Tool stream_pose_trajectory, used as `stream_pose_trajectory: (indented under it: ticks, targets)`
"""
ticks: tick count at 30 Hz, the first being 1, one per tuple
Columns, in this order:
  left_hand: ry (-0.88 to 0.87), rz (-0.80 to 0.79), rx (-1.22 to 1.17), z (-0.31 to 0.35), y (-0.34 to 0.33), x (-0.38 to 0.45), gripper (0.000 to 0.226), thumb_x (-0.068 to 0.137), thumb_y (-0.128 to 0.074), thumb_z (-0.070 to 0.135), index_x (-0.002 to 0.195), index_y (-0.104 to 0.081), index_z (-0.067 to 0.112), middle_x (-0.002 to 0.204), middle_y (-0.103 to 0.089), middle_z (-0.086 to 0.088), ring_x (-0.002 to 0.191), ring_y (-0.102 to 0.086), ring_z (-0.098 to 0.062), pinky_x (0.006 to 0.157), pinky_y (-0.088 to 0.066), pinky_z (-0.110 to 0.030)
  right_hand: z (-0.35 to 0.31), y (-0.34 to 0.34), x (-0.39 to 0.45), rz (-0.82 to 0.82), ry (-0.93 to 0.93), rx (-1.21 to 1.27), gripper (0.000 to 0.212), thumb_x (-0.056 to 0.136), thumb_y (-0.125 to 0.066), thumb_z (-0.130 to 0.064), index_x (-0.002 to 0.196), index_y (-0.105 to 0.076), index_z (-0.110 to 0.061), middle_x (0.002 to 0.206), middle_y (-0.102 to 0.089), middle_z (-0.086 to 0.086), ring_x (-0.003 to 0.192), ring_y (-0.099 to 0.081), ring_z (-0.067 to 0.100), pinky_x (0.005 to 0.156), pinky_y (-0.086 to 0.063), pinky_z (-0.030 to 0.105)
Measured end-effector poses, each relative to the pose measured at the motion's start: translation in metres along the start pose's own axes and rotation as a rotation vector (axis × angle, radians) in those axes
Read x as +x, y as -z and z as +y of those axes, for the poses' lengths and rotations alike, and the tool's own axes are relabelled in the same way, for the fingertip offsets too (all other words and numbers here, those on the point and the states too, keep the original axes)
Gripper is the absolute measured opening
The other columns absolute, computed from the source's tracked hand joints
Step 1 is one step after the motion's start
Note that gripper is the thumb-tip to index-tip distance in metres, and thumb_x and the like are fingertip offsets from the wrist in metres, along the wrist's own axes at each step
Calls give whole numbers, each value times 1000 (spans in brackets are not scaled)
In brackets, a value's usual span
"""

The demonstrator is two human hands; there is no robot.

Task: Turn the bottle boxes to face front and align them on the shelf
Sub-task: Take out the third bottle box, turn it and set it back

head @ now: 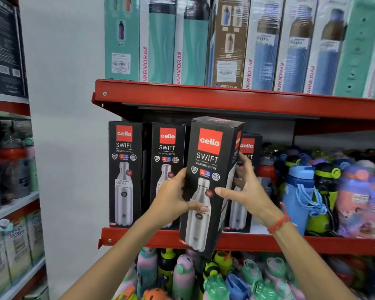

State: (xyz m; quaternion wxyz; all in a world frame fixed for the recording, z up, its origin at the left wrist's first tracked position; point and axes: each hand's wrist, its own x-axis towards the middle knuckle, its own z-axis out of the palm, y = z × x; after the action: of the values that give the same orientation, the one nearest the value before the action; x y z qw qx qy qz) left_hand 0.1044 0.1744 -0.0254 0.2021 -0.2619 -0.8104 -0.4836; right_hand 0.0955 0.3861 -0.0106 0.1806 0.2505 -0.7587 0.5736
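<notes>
Both hands clasp the black bottle box (208,185) at frame centre, front facing out. Left hand (173,198) grips its left edge, right hand (245,189) its right side. It hangs tilted before the red shelf (139,236).

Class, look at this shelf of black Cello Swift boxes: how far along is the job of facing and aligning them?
Done: the two left boxes stand upright on the red shelf, fronts forward. In hand: the left hand and right hand grip a third box, front showing, tilted, ahead of the shelf edge. Left: set it in line, then check the partly hidden box behind it.
</notes>
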Motion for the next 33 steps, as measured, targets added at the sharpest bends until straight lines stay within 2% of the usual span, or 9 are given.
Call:
stream_pose_trajectory:
  ticks: [2,4,7,9,14,18,23,28,33]
  targets:
    - [2,79,23,4,-6,-1,88,49,-95,23,126,-53,20,100,-69,21,100,-65,3,92,-54,-26,-1,5,7,-71,-6,12,112,54,-87,-32,143,-19,-42,127,-57,-9,113,-61,5,95,-48,32]
    - [7,153,23,7,-13,4,88,49,-95,22,126,-53,20,102,-68,22,102,-64,1,94,-52,-25,-7,11,19,-139,-17,3,116,58,-85,-21,148,-14,-39,125,-57,-15,111,-61,0,91,-50,26]
    - [27,252,20,4,-25,16,91,49,-95,20,129,-50,17,110,-70,10,107,-64,-11,95,-51,-31,-18,18,40,-207,-59,-11,108,62,-87,-18,142,-23,-52,123,-58,-20,107,-65,4,84,-57,33]
    - [39,302,53,-1,-32,26,94,52,-94,20,133,-47,16,113,-70,5,107,-64,-15,93,-51,-34,-17,21,51,-227,-76,-38,99,67,-86,-16,134,-29,-59,117,-60,-26,101,-68,5,71,-59,29]
    - [110,325,147,-19,-47,44,106,59,-91,16,146,-33,18,112,-70,-2,92,-56,-8,79,-43,-18,4,15,66,-219,-157,-63,101,74,-79,-5,147,-21,-42,127,-59,-7,92,-71,8,61,-59,32]
    - [169,318,188,-33,-58,53,107,60,-91,17,148,-30,17,106,-72,-11,84,-56,-10,73,-44,-18,18,13,76,-229,-218,-93,101,76,-77,-4,151,-15,-35,123,-60,-12,89,-71,6,68,-61,39]
    - [230,318,211,-43,-64,59,105,65,-89,20,149,-27,15,111,-69,-10,89,-60,-15,80,-47,-22,26,4,84,-243,-224,-134,90,84,-70,-8,150,-16,-37,109,-61,-21,89,-69,3,81,-58,49]
    - [296,259,287,-46,-66,69,96,74,-82,20,149,-23,14,110,-67,-13,87,-62,-22,79,-49,-29,37,-9,86,-108,-237,-157,78,90,-63,-9,150,-19,-32,114,-60,-11,105,-61,17,81,-56,48]
    - [314,190,314,-52,-66,74,88,86,-70,10,153,-12,13,120,-63,-18,108,-62,-30,89,-48,-34,47,-23,89,41,-233,-282,73,92,-59,-14,151,-18,-25,125,-63,4,109,-61,21,97,-48,49]
